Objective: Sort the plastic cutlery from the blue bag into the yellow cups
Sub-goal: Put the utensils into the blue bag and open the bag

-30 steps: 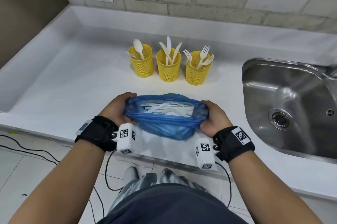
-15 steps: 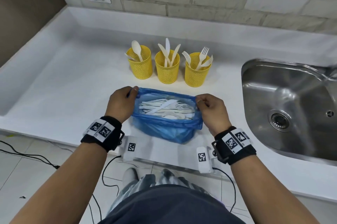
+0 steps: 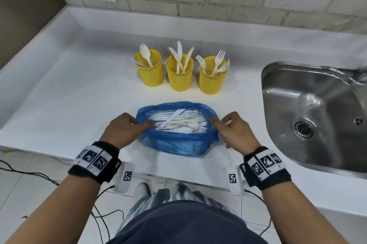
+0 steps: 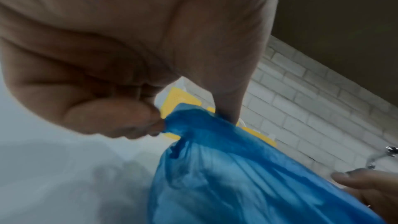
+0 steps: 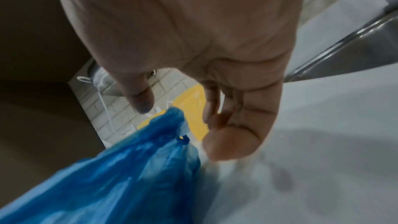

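Three yellow perforated plastic cups stand in a row on the white countertop [image 3: 59,92]: the left cup [image 3: 150,71] holds two white spoons, one tall and one low against the rim; the middle cup [image 3: 179,73] holds three white knives; the right cup [image 3: 213,77] holds three white forks. One crinkled blue plastic bag [image 3: 178,142] sits on the counter near its front edge, in front of the cups, mouth spread wide. Inside lies a loose heap of white plastic cutlery [image 3: 176,121]; pieces overlap, count not readable. Left hand [image 3: 123,131]: thumb and curled fingers pinch the bag's left rim, confirmed in the left wrist view [image 4: 120,118]. Right hand [image 3: 233,131]: at the bag's right rim, thumb and fingers parted, loosely bent; the right wrist view [image 5: 215,91] shows the rim just beside the thumb tip, not clamped. One steel sink [image 3: 309,112] to the right of the bag.
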Available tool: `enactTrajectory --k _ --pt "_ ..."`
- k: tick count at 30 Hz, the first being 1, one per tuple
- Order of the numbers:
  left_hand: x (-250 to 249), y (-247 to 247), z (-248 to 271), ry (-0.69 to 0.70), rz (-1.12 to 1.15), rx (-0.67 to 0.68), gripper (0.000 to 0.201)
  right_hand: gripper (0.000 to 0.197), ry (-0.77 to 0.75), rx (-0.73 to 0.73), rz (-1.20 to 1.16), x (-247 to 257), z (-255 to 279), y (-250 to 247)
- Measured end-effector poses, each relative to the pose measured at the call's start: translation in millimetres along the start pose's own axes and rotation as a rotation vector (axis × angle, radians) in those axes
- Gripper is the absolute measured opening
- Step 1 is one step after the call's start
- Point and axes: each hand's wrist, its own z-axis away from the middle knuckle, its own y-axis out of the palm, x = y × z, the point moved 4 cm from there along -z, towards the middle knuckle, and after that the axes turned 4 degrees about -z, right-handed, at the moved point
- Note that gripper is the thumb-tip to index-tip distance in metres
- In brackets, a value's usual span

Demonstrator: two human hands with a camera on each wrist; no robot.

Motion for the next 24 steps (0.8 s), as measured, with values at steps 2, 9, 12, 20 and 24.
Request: enactTrajectory --k 2,9,12,20,24 --pt "7.8 0.4 6.8 0.031 -0.035 0.024 0.055 0.050 0.027 0.075 0.043 4.8 14.7 1.9" --pt "15.0 9.9 15.2 -0.034 0.621 0.195 0.008 0.006 -0.002 0.128 -0.315 3.9 13.3 23.1" --pt "15.1 11.4 11.0 -0.091 0.892 0.280 0.022 0.013 0.060 0.154 -0.616 4.2 13.3 28.2" --pt "33.6 43.5 8.1 -0.428 1.236 0.432 0.054 0.055 0.302 0.269 -1.316 -15.9 13.9 48.1" --pt "39.3 34.1 13.7 -0.280 1.080 0.363 0.032 0.037 0.178 0.193 -1.026 -17.9 20.6 36.1"
